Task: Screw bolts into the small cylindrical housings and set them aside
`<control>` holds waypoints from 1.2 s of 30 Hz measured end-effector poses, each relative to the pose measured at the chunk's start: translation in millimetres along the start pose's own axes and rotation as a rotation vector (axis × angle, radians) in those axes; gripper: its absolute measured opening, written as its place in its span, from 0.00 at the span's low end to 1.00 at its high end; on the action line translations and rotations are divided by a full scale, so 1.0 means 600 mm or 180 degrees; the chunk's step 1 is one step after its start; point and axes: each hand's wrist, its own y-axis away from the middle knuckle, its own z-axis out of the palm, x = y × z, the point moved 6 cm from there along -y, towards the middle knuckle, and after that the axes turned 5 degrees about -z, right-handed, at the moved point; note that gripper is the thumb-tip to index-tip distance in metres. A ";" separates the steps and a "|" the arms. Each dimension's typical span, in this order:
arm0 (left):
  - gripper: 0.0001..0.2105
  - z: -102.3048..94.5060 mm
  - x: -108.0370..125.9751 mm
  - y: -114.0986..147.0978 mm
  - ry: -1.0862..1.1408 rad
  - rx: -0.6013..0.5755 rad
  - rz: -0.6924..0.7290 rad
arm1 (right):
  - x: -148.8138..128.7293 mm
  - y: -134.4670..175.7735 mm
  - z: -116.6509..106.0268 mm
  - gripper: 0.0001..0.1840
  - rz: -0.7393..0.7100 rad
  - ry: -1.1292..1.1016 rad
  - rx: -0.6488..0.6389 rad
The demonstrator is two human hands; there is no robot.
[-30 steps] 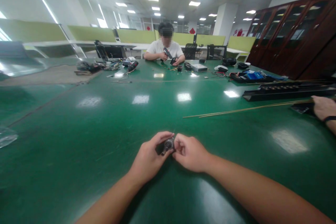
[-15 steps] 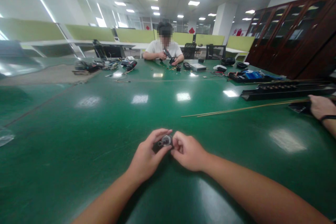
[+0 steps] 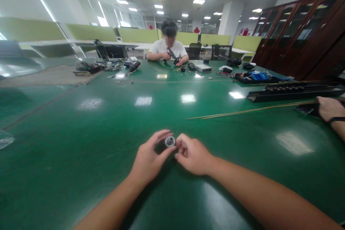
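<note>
A small round metal part (image 3: 170, 141) with a pale silver rim and a dark centre is held just over the green table. The thumb and fingers of my left hand (image 3: 151, 154) curve around it from the left, the thumb along its lower edge. Close against its right edge is my right hand (image 3: 192, 154), fingers curled and thumb bent in. Whatever the right fingertips pinch is hidden from view.
Thin brass-coloured rods (image 3: 242, 111) lie to the right, by another person's hand (image 3: 330, 109). Behind them is a long black rail (image 3: 293, 93). Across the green table (image 3: 107, 125) a person (image 3: 168, 48) handles a dark tool, with several loose parts and a grey box (image 3: 203, 68) nearby.
The round part has turned so its face points more toward me, and the small ring beside it no longer shows. My left fingers have shifted slightly; my right hand stays nearly still.
</note>
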 end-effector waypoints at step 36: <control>0.09 -0.001 0.017 0.000 -0.0177 -0.0129 0.0723 | -0.009 -0.006 -0.030 0.08 -0.0256 -0.0171 0.0791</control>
